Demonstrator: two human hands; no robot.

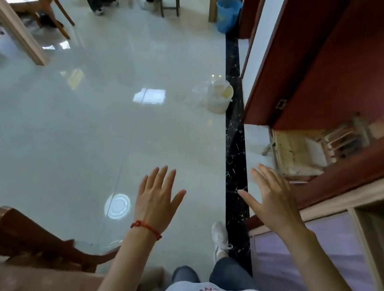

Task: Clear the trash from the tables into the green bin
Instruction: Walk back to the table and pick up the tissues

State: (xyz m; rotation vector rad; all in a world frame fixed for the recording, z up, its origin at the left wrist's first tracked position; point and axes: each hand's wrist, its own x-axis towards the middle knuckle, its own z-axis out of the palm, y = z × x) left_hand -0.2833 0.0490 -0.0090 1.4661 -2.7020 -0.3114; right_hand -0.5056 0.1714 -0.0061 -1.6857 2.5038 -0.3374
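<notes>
The pale glossy floor (88, 123) spreads out ahead of both hands, with a dark red wooden cabinet (332, 45) rising beyond the right hand and a carved wooden chair (29, 235) low beside the left. Well ahead of the right hand, by the far table leg, stands a blue bucket (228, 14); no green bin can be made out, so where the trash must go cannot be told. Between that bucket and the right hand, a clear plastic container (219, 96) with yellowish residue lies on the tiles next to the black floor strip (235, 152). Just beside the left hand lies a round clear lid (117, 206). The left hand (156, 202) and the right hand (271, 196) are both spread flat with straight fingers, gripping nothing. The likely risks: the lid blends into the shiny tiles and could be trodden on or missed, and the container may spill leftovers if lifted tilted.
</notes>
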